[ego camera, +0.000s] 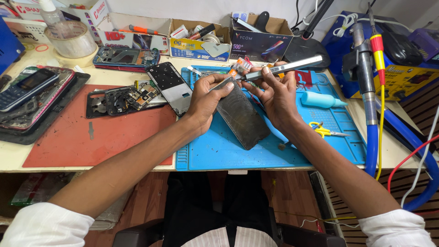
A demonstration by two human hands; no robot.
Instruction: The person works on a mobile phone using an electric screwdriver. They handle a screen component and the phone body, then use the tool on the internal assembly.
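Left hand (pixel 206 98) gripping phone (pixel 240 114) (long axis toward viewer's right), right hand (pixel 274 93) gripping screwdriver (pixel 281 68), tip left

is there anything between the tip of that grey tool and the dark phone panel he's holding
Nothing visible. The right hand brings the grey tool straight to the top edge of the dark phone panel, which the left hand grips there.

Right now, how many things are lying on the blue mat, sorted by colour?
Dark: 1, the phone panel held by the left hand
Light blue: 1, the bottle
Yellow: 1, the scissors
Total: 3
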